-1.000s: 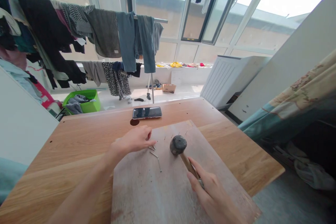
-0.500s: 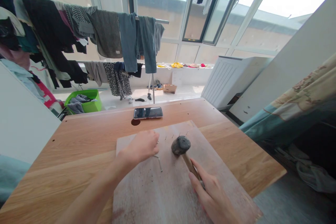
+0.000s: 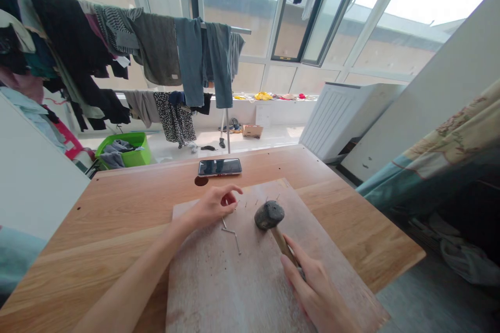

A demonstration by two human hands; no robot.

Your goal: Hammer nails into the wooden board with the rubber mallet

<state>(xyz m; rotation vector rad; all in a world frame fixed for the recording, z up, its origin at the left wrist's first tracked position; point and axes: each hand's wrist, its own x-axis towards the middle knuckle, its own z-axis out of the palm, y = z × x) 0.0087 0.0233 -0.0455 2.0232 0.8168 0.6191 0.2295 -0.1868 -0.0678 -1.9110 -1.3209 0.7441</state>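
My right hand (image 3: 318, 283) is wrapped round the wooden handle of a hammer (image 3: 269, 215), whose dark, blocky head rests on or just over a worn board (image 3: 219, 289). Toward the far edge of that board my left hand (image 3: 214, 204) has its index finger lifted and the thumb apart from it. Beside those fingertips a thin nail (image 3: 237, 204) stands up. To its right runs a row of several upright nails (image 3: 257, 202), partly behind the hammer head. Loose nails (image 3: 236, 243) lie end to end just below my left hand. Small dark holes dot the board's near left area.
The board lies on a wooden table (image 3: 117, 218). A phone (image 3: 220, 167) rests at the far edge beside a round hole (image 3: 201, 181). Beyond are a green basket (image 3: 145, 153) of clothes, a laundry rack (image 3: 242, 30) and a white cabinet (image 3: 332, 119). A curtain (image 3: 429, 156) hangs at right.
My left hand has opened its fingers and drawn slightly back to the left, uncovering a standing nail and more of the loose nails. The right hand and hammer stay almost where they were.
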